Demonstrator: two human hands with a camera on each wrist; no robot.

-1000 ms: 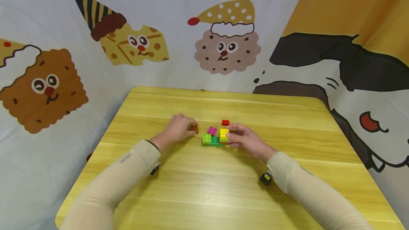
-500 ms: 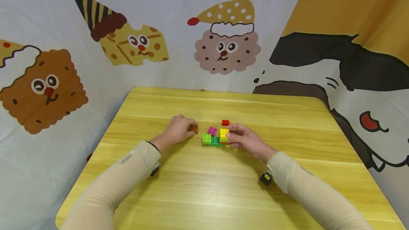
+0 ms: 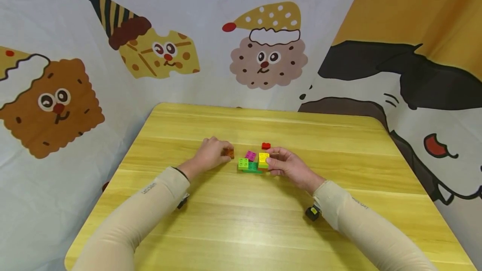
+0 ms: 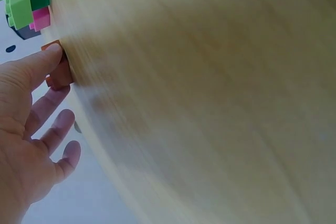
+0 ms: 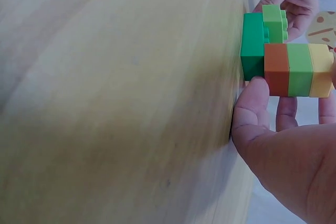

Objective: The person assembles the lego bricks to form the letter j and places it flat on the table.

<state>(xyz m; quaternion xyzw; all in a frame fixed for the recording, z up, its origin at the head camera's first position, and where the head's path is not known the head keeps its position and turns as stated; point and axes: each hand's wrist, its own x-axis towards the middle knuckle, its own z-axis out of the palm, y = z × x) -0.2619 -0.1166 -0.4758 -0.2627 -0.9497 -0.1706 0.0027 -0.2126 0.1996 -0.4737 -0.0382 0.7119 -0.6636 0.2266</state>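
Observation:
My left hand (image 3: pixel 208 157) pinches a small brown toy building brick (image 4: pixel 62 73) between thumb and index finger, low at the tabletop; the other fingers spread away from it in the left wrist view. To its right, a dark green brick (image 5: pixel 253 45) forms the base of a small build. A light green brick (image 3: pixel 243 162) sits on its left end. On its right end rises a stack of a brown brick (image 5: pixel 276 70), a green one (image 5: pixel 300 70) and a yellow one (image 3: pixel 264 157). My right hand (image 3: pixel 293 167) holds that stack from the right.
Just behind the build lies a magenta brick (image 3: pixel 250 155), and farther back a red brick (image 3: pixel 266 146). Everything stands on a wood-grain table (image 3: pixel 241 221). A cartoon-printed cloth (image 3: pixel 211 87) hangs behind the table's far edge.

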